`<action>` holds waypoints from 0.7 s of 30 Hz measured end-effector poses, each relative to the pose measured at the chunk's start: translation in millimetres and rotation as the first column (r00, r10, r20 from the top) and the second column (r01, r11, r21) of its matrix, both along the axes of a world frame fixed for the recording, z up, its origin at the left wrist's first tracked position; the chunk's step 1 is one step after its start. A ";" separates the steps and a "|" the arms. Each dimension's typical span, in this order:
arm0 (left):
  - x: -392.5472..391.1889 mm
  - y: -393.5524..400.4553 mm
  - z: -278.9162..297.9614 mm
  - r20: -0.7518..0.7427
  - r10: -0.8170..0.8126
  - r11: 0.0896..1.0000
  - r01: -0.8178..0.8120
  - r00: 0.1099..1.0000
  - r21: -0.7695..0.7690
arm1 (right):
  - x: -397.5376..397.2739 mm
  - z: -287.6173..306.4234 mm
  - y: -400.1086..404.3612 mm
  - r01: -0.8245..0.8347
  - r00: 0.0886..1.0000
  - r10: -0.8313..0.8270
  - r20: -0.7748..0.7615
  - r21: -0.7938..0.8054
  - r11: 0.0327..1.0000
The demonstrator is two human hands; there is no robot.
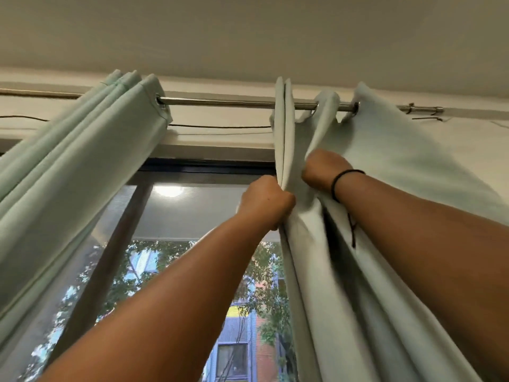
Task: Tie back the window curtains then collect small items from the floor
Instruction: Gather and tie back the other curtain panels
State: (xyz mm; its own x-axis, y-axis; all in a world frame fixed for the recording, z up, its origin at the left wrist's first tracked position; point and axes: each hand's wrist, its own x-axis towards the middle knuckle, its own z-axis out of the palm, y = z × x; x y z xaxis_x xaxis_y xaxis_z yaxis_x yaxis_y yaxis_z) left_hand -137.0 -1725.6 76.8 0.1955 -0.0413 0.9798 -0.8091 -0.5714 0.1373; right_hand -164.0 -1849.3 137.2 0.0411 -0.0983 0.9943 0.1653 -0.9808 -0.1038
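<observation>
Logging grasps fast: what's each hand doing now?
Left hand: closed on the right curtain's leading edge.
Right hand: closed on that curtain's folds.

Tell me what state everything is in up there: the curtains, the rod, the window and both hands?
Left curtain: bunched in folds at the left of the rod, hanging loose, not tied.
Right curtain: partly gathered, gripped by both hands, not tied.
Curtain rod: mounted, bare between the two curtains.
Window: uncovered in the middle, daylight outside.
Left hand: fist closed on the right curtain's inner edge.
Right hand: closed on a fold higher up.
</observation>
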 end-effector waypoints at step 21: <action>-28.0 -120.8 6.5 -0.155 -0.131 0.984 0.109 0.979 -0.141 | -36.0 -14.5 -212.0 0.310 0.942 -0.336 -0.009 0.411 0.857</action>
State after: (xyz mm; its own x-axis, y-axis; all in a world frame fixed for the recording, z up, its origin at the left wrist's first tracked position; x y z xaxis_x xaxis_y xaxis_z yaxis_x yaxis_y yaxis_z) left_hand -165.0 -1846.3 83.2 0.3542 0.0526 0.9337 -0.8311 -0.4400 0.3401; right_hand -200.0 -2061.3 122.7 -0.1210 -0.4860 0.8655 -0.1346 -0.8559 -0.4994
